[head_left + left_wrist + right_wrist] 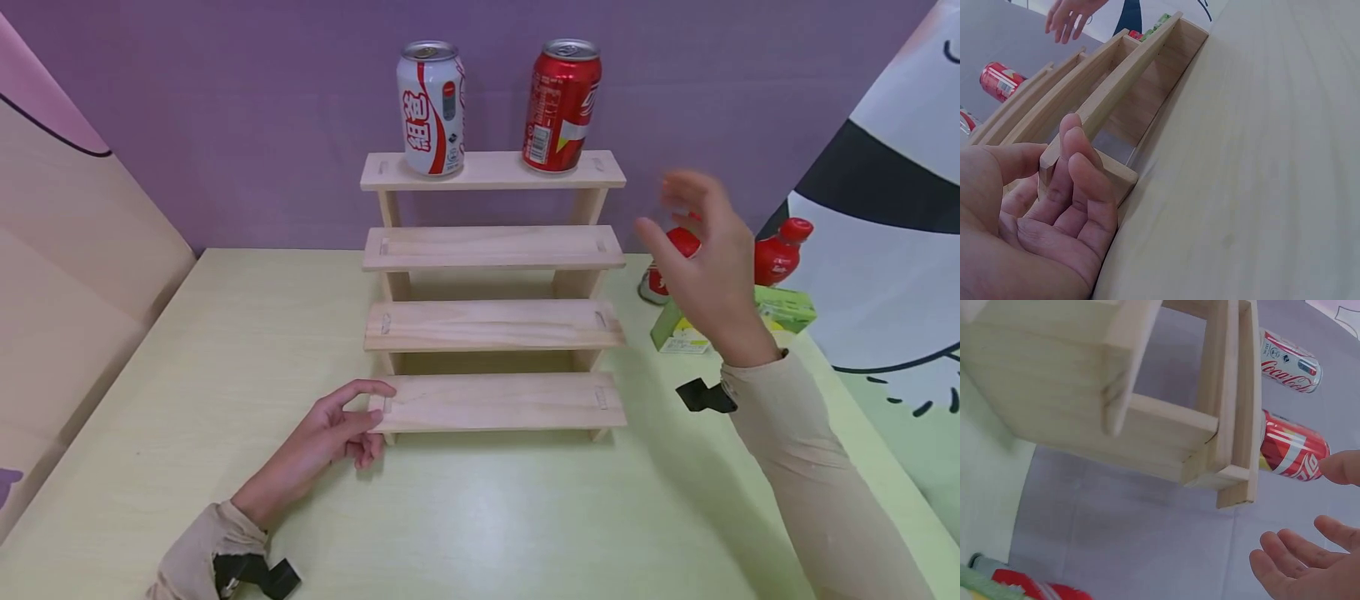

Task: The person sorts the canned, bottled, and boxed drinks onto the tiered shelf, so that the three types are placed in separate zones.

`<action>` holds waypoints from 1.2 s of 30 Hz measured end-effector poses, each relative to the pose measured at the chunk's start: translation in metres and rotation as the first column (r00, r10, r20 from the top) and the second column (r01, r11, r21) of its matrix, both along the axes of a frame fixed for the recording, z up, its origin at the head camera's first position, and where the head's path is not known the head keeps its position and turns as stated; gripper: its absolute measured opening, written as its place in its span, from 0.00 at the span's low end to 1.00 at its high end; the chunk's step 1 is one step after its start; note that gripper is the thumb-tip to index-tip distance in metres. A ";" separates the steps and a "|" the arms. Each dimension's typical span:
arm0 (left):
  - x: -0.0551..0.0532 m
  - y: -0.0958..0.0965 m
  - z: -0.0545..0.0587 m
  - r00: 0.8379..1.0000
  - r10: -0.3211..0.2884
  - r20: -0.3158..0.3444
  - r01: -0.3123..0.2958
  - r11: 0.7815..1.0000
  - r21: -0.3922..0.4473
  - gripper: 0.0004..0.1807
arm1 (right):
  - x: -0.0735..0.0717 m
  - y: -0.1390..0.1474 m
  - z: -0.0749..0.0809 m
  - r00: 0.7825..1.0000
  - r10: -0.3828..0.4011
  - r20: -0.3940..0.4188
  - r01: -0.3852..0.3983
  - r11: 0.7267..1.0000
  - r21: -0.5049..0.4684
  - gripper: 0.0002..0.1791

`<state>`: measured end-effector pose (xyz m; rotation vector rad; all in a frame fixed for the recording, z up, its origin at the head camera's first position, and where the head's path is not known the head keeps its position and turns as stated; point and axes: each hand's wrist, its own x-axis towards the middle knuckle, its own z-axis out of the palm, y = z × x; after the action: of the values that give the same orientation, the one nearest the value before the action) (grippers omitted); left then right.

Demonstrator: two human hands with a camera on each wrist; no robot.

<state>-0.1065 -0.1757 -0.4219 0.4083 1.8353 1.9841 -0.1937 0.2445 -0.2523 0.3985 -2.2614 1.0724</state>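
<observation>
A four-tier wooden step shelf [495, 323] stands in the middle of the table. My left hand [330, 433] grips the left end of its lowest step, thumb and fingers on opposite faces of the board [1110, 103]. On the top tier are a white can [431, 112] at the left and a red can [562, 108] at the right, both upright. My right hand [708, 258] hangs in the air right of the shelf, blurred, its fingers spread and holding nothing. In the right wrist view its thumb overlaps the edge of the red can [1294, 450].
Behind my right hand, at the table's right side, stand a partly hidden red-topped can [654, 283], a red bottle [780, 254] and green cartons [787, 308]. A purple backdrop [262, 125] rises behind the table [225, 350]. Each sleeve carries a black strap.
</observation>
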 end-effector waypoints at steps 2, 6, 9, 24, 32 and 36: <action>0.000 0.000 0.000 1.000 0.002 0.001 -0.002 1.000 -0.001 0.20 | 0.002 0.004 -0.004 1.000 -0.018 0.002 0.018 1.000 0.014 0.31; -0.001 0.000 0.000 1.000 0.004 0.006 -0.004 1.000 -0.006 0.20 | 0.006 0.012 -0.012 0.997 -0.058 0.049 0.056 0.998 0.033 0.33; -0.001 -0.001 0.000 1.000 0.000 0.001 0.000 1.000 -0.007 0.20 | 0.011 0.023 -0.017 0.989 -0.068 0.132 0.062 0.997 0.049 0.34; 0.001 0.000 -0.001 0.999 -0.005 -0.035 0.004 1.000 -0.009 0.20 | 0.004 0.052 -0.027 0.923 -0.094 0.374 -0.009 0.965 0.264 0.30; 0.000 0.000 0.001 1.000 0.005 -0.014 -0.006 0.999 -0.039 0.20 | -0.005 0.066 -0.038 0.895 -0.182 0.407 0.020 0.928 0.372 0.30; 0.001 0.000 0.001 1.000 0.011 -0.012 -0.012 0.999 -0.040 0.19 | -0.010 0.073 -0.044 0.873 -0.230 0.430 0.032 0.907 0.419 0.31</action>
<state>-0.1058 -0.1756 -0.4207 0.3988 1.8849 1.9531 -0.2035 0.3178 -0.2964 0.1383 -2.9139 0.6730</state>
